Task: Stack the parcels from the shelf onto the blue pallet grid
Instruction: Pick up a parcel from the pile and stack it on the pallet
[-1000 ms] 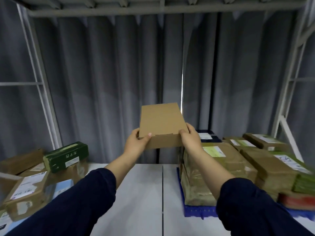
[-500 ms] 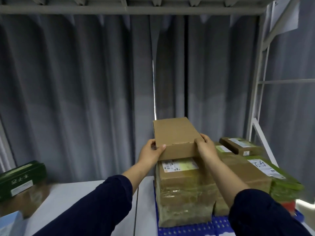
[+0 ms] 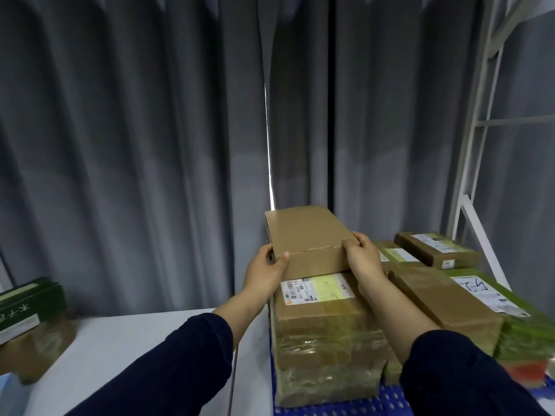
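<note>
**Plain parcel held at the top of the pallet stack**

Both hands grasp a plain brown parcel (image 3: 306, 235) by its near corners. The left hand (image 3: 264, 271) wraps the left corner with its thumb on top, and the right hand (image 3: 363, 259) clasps the right corner. The parcel sits directly over a taped parcel (image 3: 324, 334) with a yellow-and-white label and seems to touch its top. That one stands on the blue pallet grid (image 3: 330, 408) beneath the forearms. Just right of the right hand, more labelled parcels (image 3: 444, 307) lie packed together. Far left of the left hand, a green box (image 3: 30, 304) lies on a carton (image 3: 42, 352) on the white shelf (image 3: 135, 349).
</note>
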